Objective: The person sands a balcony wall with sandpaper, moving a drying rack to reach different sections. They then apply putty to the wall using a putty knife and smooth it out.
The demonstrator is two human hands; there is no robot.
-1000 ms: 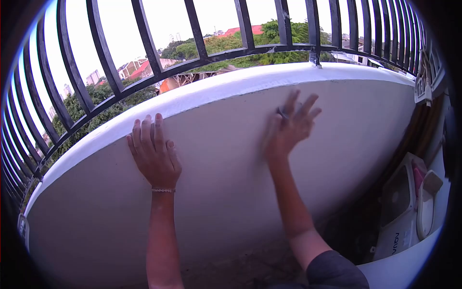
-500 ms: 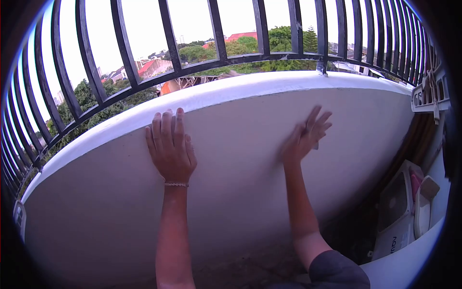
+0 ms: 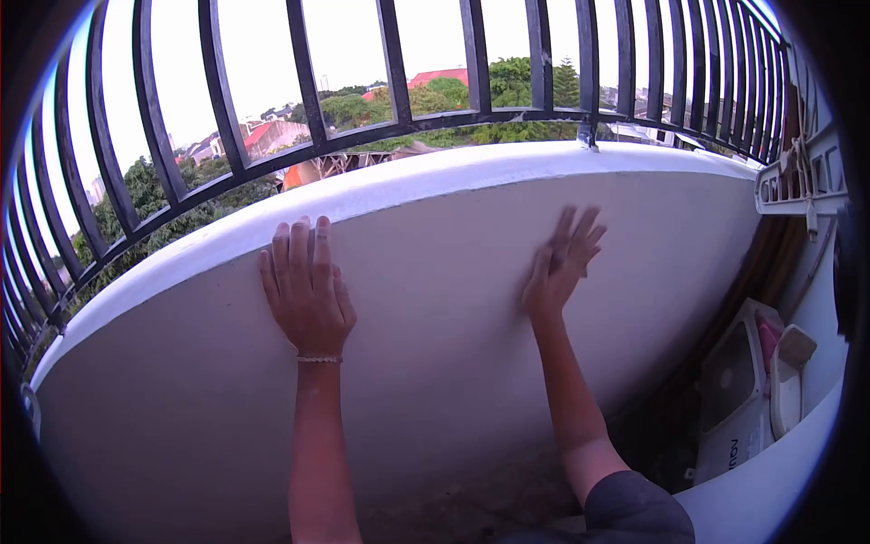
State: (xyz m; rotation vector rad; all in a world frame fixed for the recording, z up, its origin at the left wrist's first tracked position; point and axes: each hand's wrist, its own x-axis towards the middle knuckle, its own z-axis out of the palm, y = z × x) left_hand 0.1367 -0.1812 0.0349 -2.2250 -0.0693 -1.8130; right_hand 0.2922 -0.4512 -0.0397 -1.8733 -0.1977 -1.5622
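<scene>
My left hand [image 3: 308,295] lies against the pale wall [image 3: 426,281], its fingers stretched up and the tips at the white ledge [image 3: 381,189]. A thin bracelet [image 3: 319,359] circles that wrist. To the right, my right hand [image 3: 564,265] is at the face of the same wall, a bit below the ledge, with fingers extended and apart. Motion blurs its fingers slightly. The underside of the right palm is hidden, so I cannot see whether anything thin lies beneath it. Nothing shows in the left hand.
Black metal railing [image 3: 476,54] stands along the ledge, with trees [image 3: 512,82] and roofs beyond. At right are a white box [image 3: 729,399] with dark lettering, a pale plastic item [image 3: 787,381] and a white rack [image 3: 802,186] with a cord. The floor below is dark.
The view has shifted slightly, so the wall and railing sit lower and further left. My left hand keeps its place on the wall. My right hand's fingers have tilted more upright; its blur shows motion.
</scene>
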